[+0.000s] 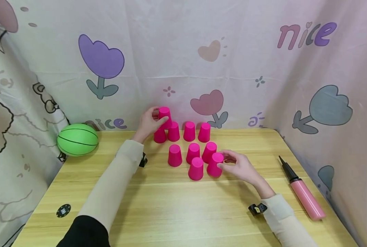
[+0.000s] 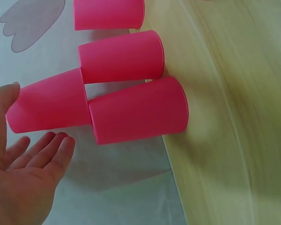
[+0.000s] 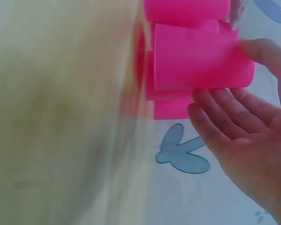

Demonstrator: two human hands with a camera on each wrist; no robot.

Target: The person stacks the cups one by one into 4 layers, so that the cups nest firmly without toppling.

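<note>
The pink cups (image 1: 175,156) look like thin, smooth plastic with a soft satin sheen. The table (image 1: 158,209) has a wood-grain top, smooth and faintly shiny. The curtain (image 1: 158,55) is matt, printed cloth with light creases. The ball (image 1: 77,140) looks like rubber or plastic, fairly smooth; the pump (image 1: 307,199), glossy plastic. The sleeves (image 1: 109,188) are matt cloth.

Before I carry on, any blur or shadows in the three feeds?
Head: mostly crisp, the left sleeve casting a soft shadow on the table; left wrist: dimmer, soft shadow on the table beside the stacked cups; right wrist: table smeared and blurred, the pink cup at the right hand clearer.
</note>
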